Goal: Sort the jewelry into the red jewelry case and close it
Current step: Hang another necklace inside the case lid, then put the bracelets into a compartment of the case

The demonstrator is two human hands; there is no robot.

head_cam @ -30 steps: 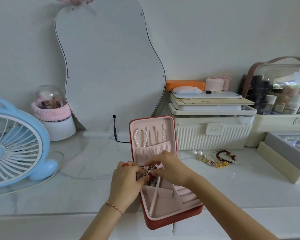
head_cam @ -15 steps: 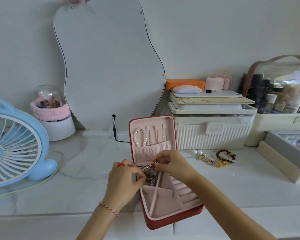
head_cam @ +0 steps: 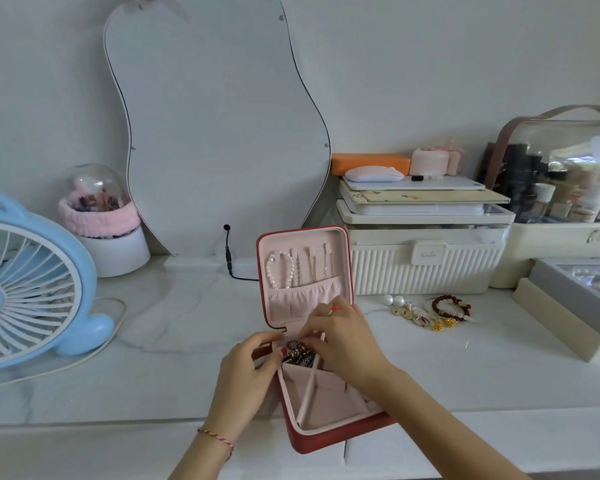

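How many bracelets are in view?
2 clear ones: a pearl bracelet hanging in the case lid, and a red bead bracelet on the table right of the case. Others may hide in the clusters.

Pale wall [head_cam: 430,64] — wavy mirror [head_cam: 215,133] leaning above white marble counter [head_cam: 153,323].

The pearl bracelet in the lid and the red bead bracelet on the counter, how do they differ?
The pearl bracelet is white and hangs inside the red jewelry case lid; the red bead bracelet is dark red and lies flat on the counter, outside the case among loose earrings. Both are beaded loops.
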